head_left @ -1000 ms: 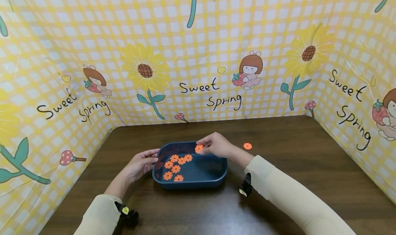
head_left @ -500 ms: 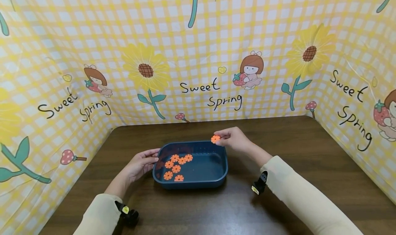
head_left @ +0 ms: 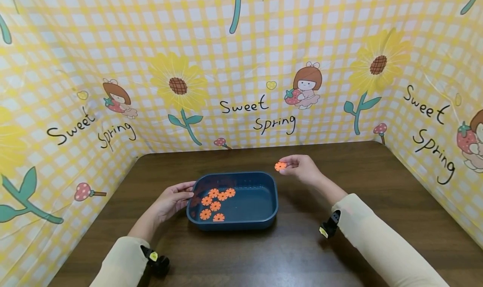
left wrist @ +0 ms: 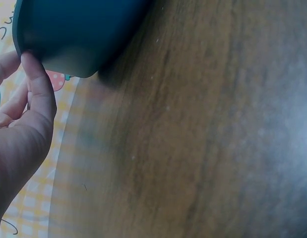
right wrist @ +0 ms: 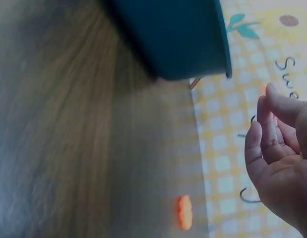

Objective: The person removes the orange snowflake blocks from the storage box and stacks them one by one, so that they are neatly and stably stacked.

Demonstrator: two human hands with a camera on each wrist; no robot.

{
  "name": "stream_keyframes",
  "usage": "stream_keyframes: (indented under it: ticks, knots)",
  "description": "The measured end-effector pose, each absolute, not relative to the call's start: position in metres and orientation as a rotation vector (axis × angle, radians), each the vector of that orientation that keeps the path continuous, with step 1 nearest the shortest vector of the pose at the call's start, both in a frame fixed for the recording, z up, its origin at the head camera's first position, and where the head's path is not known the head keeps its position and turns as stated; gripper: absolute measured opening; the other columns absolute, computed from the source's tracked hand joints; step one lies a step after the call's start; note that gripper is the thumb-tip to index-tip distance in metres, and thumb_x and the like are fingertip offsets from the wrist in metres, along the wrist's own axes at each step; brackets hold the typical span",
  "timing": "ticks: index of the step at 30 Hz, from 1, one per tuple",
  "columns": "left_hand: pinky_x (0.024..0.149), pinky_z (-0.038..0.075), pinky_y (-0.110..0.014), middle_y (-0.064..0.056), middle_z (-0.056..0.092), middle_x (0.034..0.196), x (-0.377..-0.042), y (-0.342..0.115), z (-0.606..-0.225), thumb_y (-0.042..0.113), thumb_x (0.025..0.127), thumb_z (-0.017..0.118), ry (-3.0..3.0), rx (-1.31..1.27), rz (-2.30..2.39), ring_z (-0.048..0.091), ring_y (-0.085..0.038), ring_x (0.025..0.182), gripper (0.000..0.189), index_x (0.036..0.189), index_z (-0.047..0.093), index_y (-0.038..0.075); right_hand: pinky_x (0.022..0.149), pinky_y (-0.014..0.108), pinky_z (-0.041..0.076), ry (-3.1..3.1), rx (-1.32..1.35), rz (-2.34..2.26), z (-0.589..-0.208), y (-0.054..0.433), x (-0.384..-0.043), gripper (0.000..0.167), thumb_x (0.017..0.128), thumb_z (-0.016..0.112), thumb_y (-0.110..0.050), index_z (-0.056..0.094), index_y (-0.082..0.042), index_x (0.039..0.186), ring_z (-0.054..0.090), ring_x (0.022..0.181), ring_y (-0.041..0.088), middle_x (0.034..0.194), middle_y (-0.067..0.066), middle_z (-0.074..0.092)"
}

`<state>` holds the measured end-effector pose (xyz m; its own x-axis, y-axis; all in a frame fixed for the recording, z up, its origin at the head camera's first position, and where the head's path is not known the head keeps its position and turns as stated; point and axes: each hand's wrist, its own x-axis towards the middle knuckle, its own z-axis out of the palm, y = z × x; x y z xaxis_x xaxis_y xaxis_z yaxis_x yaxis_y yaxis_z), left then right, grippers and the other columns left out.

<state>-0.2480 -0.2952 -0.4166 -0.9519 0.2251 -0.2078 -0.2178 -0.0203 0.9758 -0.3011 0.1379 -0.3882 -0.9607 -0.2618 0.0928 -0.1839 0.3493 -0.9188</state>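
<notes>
Head view: left hand (head_left: 169, 203) pinched the rim at the left end of the dark-blue rectangular tray (head_left: 253, 207). Seven orange flower-shaped discs (head_left: 215, 206) lay in the tray, bunched in its left half, some touching, the nearest partly hidden by the front rim. Just beyond the tray's far right corner, right hand (head_left: 302, 169) pinched one more orange disc (head_left: 279, 166) by its edge, apart from the rim. Right wrist view added a loose disc (right wrist: 185, 212) on the tabletop, not visible from the head camera, probably behind that hand. Likely risks: the held disc could slip out of a fingertip grip; a low pass could clip the rim and knock it outside; a left-hand tug could skid the tray and scatter the contents. Surface: dark brown wood-grain table (head_left: 241, 253), glare near front. Room: yellow-checked cloth (head_left: 241, 69), sunflowers and "Sweet Spring" print, hung behind and along both sides.
</notes>
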Motion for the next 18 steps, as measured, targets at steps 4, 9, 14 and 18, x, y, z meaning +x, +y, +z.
stream_keyframes:
  ticks: [4,9,14,18]
  knots:
    - [0.09,0.052,-0.033,-0.011,0.058,0.117,-0.248,-0.295,-0.416,0.006,0.094,0.063,1.954,0.013,2.049,0.062,-0.017,0.099,0.055,0.144,0.04,-0.005,0.07,0.034,0.051,2.558,-0.406,-1.676,-0.394,0.147,-0.302,0.036,0.086,0.075,-0.013,0.066,0.001,0.118,0.06,0.085,0.023,0.098,0.011,0.066]
    - [0.09,0.052,-0.033,-0.011,0.059,0.116,-0.248,-0.294,-0.416,0.006,0.094,0.062,1.952,0.009,2.05,0.063,-0.017,0.099,0.055,0.143,0.04,-0.005,0.08,0.046,0.052,2.555,-0.386,-1.691,-0.404,0.16,-0.307,0.036,0.087,0.075,-0.012,0.065,0.002,0.117,0.06,0.085,0.021,0.1,0.012,0.064]
    - [0.09,0.052,-0.034,-0.011,0.059,0.116,-0.248,-0.294,-0.415,0.006,0.094,0.063,1.962,-0.004,2.045,0.063,-0.018,0.099,0.055,0.143,0.041,-0.004,0.071,0.038,0.053,2.537,-0.388,-1.7,-0.414,0.176,-0.314,0.036,0.086,0.074,-0.011,0.064,0.005,0.117,0.056,0.081,0.021,0.097,0.012,0.062]
    - [0.09,0.051,-0.035,-0.011,0.059,0.116,-0.247,-0.294,-0.415,0.006,0.094,0.064,1.962,-0.011,2.047,0.063,-0.018,0.099,0.055,0.143,0.041,-0.004,0.07,0.034,0.053,2.525,-0.388,-1.674,-0.422,0.186,-0.32,0.036,0.086,0.074,-0.012,0.064,0.004,0.117,0.055,0.083,0.021,0.097,0.011,0.062]
